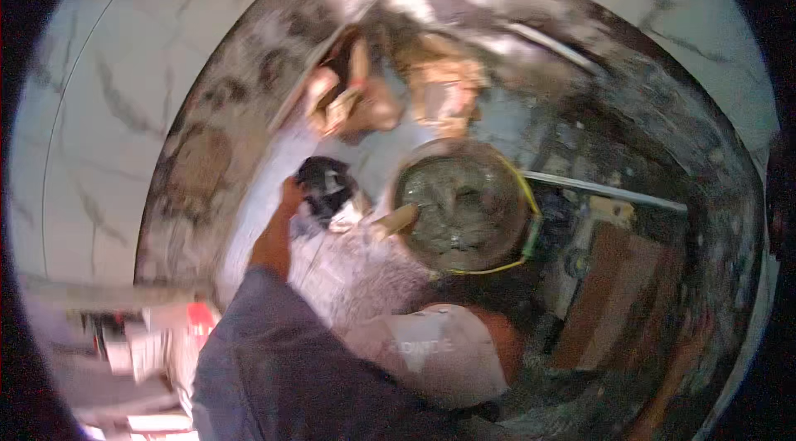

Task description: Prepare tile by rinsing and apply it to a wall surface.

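Note:
My left hand reaches out from a dark grey sleeve and is at the edge of a crumpled black object, whose kind I cannot make out. Its fingers are blurred and partly hidden, so a grip does not show. To the right of it stands a round bucket of wet grey mortar with a yellow band at its rim. A light wooden-looking piece lies across the bucket's left rim. At the far lower right, my right hand is faint and smeared near the dark surface, with no object visible in it.
A white printed container or sack is close to my body. Brown boards lie to the right, below a metal bar. Torn brown paper lies beyond the bucket. White veined slabs border the dirty work area.

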Motion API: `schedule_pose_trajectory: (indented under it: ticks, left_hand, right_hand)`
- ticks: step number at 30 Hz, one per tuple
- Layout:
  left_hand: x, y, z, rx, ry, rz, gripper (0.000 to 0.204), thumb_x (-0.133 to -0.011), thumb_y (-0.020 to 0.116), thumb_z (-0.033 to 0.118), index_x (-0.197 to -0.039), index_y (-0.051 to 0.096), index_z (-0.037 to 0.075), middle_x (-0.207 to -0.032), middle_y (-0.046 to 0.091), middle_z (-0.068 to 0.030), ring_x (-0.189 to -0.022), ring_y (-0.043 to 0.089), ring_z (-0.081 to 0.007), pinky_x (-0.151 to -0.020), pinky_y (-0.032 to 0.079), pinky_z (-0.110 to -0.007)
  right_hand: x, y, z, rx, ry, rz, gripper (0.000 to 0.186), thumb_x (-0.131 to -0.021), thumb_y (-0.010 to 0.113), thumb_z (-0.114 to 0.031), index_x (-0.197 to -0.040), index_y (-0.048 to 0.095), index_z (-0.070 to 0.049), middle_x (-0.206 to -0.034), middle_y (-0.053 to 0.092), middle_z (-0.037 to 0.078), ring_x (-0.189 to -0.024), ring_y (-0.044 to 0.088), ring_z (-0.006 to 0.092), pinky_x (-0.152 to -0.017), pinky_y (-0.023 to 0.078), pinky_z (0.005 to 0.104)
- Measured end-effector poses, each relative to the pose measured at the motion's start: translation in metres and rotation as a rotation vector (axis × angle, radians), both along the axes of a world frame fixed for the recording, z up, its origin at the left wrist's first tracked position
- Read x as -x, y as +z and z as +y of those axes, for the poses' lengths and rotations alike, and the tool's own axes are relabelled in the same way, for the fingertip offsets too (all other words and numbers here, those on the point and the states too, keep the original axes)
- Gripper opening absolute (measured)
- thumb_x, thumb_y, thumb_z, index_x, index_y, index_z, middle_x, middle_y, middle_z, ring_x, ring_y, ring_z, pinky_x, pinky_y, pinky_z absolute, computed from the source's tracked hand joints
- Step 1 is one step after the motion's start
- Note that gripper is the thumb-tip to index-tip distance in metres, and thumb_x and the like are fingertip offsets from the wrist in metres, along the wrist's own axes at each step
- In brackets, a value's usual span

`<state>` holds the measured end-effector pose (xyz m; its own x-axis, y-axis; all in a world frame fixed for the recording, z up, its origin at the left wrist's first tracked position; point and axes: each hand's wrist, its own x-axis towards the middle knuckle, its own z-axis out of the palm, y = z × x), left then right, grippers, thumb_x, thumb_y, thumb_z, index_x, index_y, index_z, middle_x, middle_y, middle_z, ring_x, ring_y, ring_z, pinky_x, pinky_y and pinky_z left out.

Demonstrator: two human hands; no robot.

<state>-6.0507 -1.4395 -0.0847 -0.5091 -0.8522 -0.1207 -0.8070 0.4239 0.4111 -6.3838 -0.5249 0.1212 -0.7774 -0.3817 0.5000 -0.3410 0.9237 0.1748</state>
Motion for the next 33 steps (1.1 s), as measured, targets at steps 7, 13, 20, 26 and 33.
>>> schedule_pose_trajectory:
  ticks: [7, 13, 20, 26, 33]
  left_hand:
    - [0.368, 0.186, 0.19, -0.215, -1.355, 0.415, 0.036, -0.084, 0.05, 0.02, -0.117, 0.05, 0.005, -0.116, 0.052, -0.0153, -0.106, 0.049, -0.0251, -0.091, 0.04, -0.04]
    - [0.401, 0.396, 0.331, -0.378, -1.501, 0.639, 0.04, -0.085, 0.05, 0.02, -0.121, 0.046, 0.004, -0.12, 0.05, -0.0146, -0.109, 0.048, -0.0245, -0.093, 0.039, -0.039]
    - [0.287, 0.514, 0.427, -0.507, -1.292, 0.841, 0.045, -0.085, 0.05, 0.018, -0.126, 0.042, 0.002, -0.124, 0.047, -0.0138, -0.113, 0.046, -0.0239, -0.096, 0.038, -0.038]
    - [0.243, 0.461, 0.714, 0.109, -1.803, 0.414, 0.043, -0.087, 0.05, 0.017, -0.124, 0.04, -0.003, -0.117, 0.05, -0.0155, -0.108, 0.047, -0.0223, -0.093, 0.036, -0.031]
    - [0.205, 0.36, 0.868, -0.315, -2.28, 0.253, 0.027, -0.087, 0.052, 0.019, -0.107, 0.049, 0.001, -0.099, 0.054, -0.0207, -0.094, 0.053, -0.0358, -0.083, 0.042, -0.038]
  right_hand:
    - [-0.033, 0.068, -0.092, 0.53, -0.128, -0.299, 0.042, -0.08, 0.063, -0.03, -0.111, 0.055, -0.003, -0.118, 0.05, 0.015, -0.11, 0.048, 0.0332, -0.092, 0.039, 0.0403]
    - [-0.078, 0.111, -0.084, 0.982, 0.076, -0.325, 0.035, -0.08, 0.062, -0.021, -0.109, 0.056, -0.003, -0.106, 0.055, 0.015, -0.09, 0.06, 0.0239, -0.077, 0.049, 0.0332]
    - [-0.145, 0.147, -0.108, 1.421, 0.547, -0.12, 0.082, -0.069, 0.073, -0.045, -0.131, 0.038, -0.005, -0.124, 0.044, 0.019, -0.108, 0.051, 0.0287, -0.083, 0.047, 0.0369]
    - [-0.173, 0.124, -0.04, 1.481, 0.486, 0.23, 0.114, -0.065, 0.072, -0.054, -0.14, 0.006, 0.001, -0.139, 0.022, 0.021, -0.131, 0.018, 0.0282, -0.105, 0.022, 0.0401]
    - [-0.248, -0.08, 0.059, 1.961, 0.089, -0.352, 0.071, -0.087, 0.053, -0.037, -0.137, 0.02, 0.001, -0.12, 0.048, 0.015, -0.111, 0.047, 0.0262, -0.095, 0.036, 0.0379]
